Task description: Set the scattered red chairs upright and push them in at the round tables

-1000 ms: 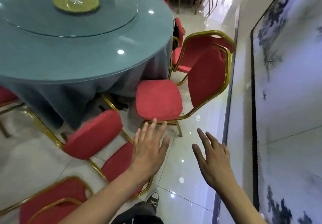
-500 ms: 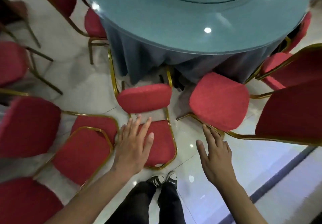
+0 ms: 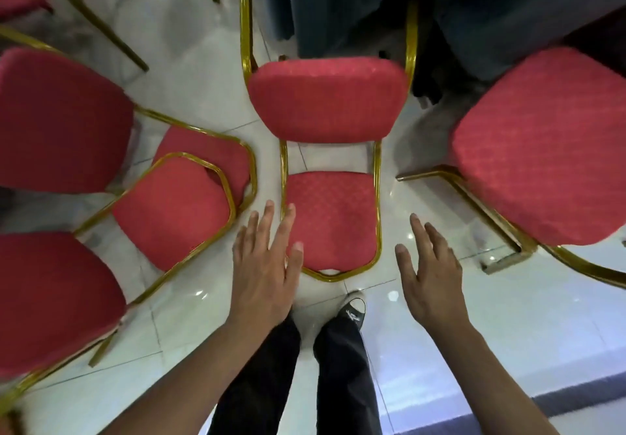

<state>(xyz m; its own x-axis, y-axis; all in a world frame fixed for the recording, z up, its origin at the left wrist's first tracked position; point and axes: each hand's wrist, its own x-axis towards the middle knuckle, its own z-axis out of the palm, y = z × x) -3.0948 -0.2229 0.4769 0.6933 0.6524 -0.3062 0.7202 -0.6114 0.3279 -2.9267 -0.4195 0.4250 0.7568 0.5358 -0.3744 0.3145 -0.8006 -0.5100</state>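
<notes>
Both hands are spread open, fingers straight, holding nothing. The left hand (image 3: 264,261) hovers over the left edge of the fallen chair (image 3: 330,177), its fingertips overlapping the gold frame and red back pad in view; whether it actually touches cannot be told. The right hand (image 3: 428,265) hangs just right of that chair's frame, over the white floor (image 3: 440,350), apart from it.

The fallen chair lies on its back directly ahead of the person's black shoe (image 3: 354,309), seat toward the dark tablecloth (image 3: 338,4). Left of the fallen chair lie two nested chair backs (image 3: 183,204); to its right is another red chair (image 3: 542,146).

Compared with half a second ago, the view has tipped further down: the round surface is gone from sight, and both hands have moved closer to the fallen chair.
</notes>
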